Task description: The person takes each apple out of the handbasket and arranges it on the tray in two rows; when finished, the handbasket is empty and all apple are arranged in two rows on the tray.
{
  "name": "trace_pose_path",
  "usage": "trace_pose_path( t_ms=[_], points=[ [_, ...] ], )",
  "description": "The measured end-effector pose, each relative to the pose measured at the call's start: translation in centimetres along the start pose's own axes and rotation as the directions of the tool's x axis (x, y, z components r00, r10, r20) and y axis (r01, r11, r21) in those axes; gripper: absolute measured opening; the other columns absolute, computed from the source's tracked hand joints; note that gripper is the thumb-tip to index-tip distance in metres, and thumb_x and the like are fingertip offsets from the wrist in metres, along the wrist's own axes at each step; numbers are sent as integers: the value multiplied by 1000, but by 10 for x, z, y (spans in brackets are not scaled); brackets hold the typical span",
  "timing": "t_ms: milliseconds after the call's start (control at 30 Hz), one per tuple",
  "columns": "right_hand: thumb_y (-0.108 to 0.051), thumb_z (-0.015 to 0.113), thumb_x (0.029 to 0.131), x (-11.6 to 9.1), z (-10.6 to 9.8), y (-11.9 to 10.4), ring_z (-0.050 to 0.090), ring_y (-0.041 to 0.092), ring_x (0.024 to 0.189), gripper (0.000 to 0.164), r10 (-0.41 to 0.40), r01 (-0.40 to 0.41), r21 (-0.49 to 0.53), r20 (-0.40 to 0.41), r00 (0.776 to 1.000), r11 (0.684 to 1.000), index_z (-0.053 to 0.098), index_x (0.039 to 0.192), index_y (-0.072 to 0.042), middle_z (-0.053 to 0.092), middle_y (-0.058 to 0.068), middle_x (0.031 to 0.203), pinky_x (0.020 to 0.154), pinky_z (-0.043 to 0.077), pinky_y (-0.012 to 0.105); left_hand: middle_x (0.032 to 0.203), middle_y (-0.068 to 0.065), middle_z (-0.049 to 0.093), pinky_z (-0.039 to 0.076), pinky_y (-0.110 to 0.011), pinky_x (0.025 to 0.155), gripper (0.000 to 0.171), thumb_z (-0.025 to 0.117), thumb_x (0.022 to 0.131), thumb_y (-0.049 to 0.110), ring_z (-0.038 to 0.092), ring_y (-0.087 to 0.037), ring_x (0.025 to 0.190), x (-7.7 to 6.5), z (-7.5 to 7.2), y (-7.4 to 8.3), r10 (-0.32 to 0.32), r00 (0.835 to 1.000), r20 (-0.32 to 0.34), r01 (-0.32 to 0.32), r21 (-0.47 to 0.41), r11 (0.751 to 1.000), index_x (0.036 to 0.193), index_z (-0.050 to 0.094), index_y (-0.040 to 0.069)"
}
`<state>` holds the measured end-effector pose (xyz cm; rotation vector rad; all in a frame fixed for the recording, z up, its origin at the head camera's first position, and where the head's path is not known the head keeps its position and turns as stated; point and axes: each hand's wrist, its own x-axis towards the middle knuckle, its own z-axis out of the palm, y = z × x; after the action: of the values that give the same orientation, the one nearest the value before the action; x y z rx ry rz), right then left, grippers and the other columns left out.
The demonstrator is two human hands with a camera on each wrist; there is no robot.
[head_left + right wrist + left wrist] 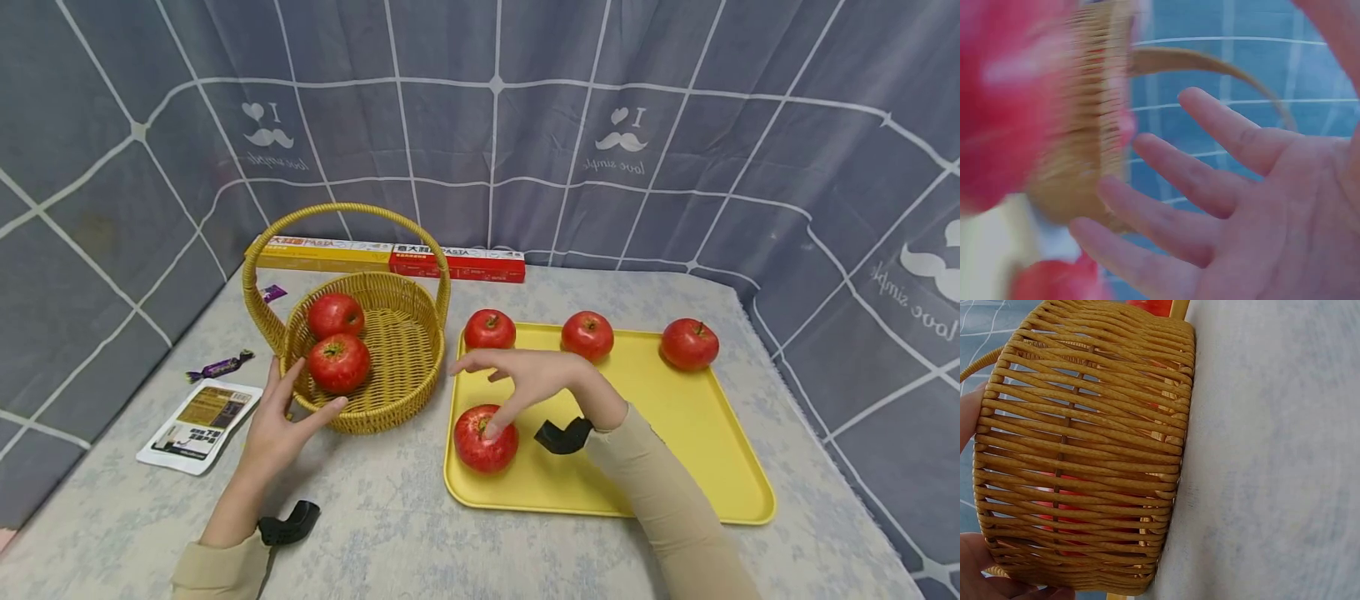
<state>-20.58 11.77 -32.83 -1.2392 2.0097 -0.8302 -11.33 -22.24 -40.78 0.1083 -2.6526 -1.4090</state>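
Observation:
In the head view, my left hand (277, 429) rests on the front left of a yellow woven basket (408, 404), its fingers and thumb spread along the rim. The left wrist view shows the basket's woven side (1085, 456) close up. Two red apples (340, 364) lie inside at the left. My right hand (532, 379) is above the yellow tray (660, 425), fingers spread and holding nothing. Below its thumb is a red apple (480, 450) on the tray's front left. In the right wrist view this hand's palm (1272, 219) faces a blurred red apple (1010, 106).
Three more apples (490, 330) (588, 335) (689, 343) lie along the tray's back edge. Yellow and red pasta boxes (457, 265) stand behind the basket. A white food packet (201, 425) and purple-wrapped candies (220, 367) lie left of it. A grey curtain (450, 133) surrounds the table.

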Motion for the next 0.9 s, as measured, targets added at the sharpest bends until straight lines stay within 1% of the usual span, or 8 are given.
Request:
trace_pose_path(
  t_ms=[100,200,333,433,600,700,800,900],
  points=[
    [-23,74,81,15,-11,-19,37,14,129,69,-77,75,-33,-54,996,997,40,139,-8,41,0,140,105,34,39,155,-13,-13,24,-63,102,92,69,84,42,16,-48,135,0,-1,-1,-10,1000,1,10,8,1000,151,16,9],
    [-19,71,84,35,-16,-33,41,11,126,63,-146,145,-24,-101,984,989,41,137,-6,44,3,138,103,36,35,155,-13,-14,24,-63,102,92,69,84,42,16,-48,135,0,-1,-1,-18,1000,1,18,5,1000,151,16,9],
    [-13,69,85,65,-19,-46,46,13,122,55,-199,215,74,-177,964,974,45,134,-4,48,5,133,99,40,28,155,-12,-14,23,-62,103,93,69,83,42,15,-48,136,1,-1,0,-24,1000,4,24,-7,1000,151,16,9],
    [-8,67,85,86,-18,-50,49,17,120,50,-215,260,173,-238,947,950,47,131,-2,50,10,131,97,43,28,155,-11,-15,23,-62,103,93,69,83,43,15,-47,136,1,-1,0,-30,1000,9,30,-9,999,151,16,9],
    [-4,66,85,117,-11,-49,54,22,116,44,-201,297,257,-344,917,920,51,127,1,55,14,127,92,46,27,155,-10,-15,23,-62,103,93,69,83,43,14,-47,136,1,-1,1,-36,999,13,36,-11,999,151,15,9],
    [-2,67,85,135,-3,-42,55,26,115,42,-171,296,294,-386,907,909,53,124,1,57,15,124,91,46,25,154,-10,-15,23,-62,103,93,68,83,44,14,-47,136,1,-1,1,-33,999,16,33,-12,999,151,15,9],
    [-6,68,85,150,6,-32,56,23,114,41,-128,263,293,-409,903,919,54,124,-1,57,15,124,92,45,22,154,-11,-15,23,-63,102,93,69,84,43,15,-48,135,0,-1,1,-26,1000,17,26,-7,1000,151,15,9],
    [-12,70,85,161,14,-23,55,17,114,44,-82,214,266,-432,898,940,55,125,-3,57,13,126,93,44,23,154,-12,-15,23,-63,102,93,68,84,43,16,-49,135,1,-1,1,-20,1000,16,20,0,1000,151,15,8]
  ],
)
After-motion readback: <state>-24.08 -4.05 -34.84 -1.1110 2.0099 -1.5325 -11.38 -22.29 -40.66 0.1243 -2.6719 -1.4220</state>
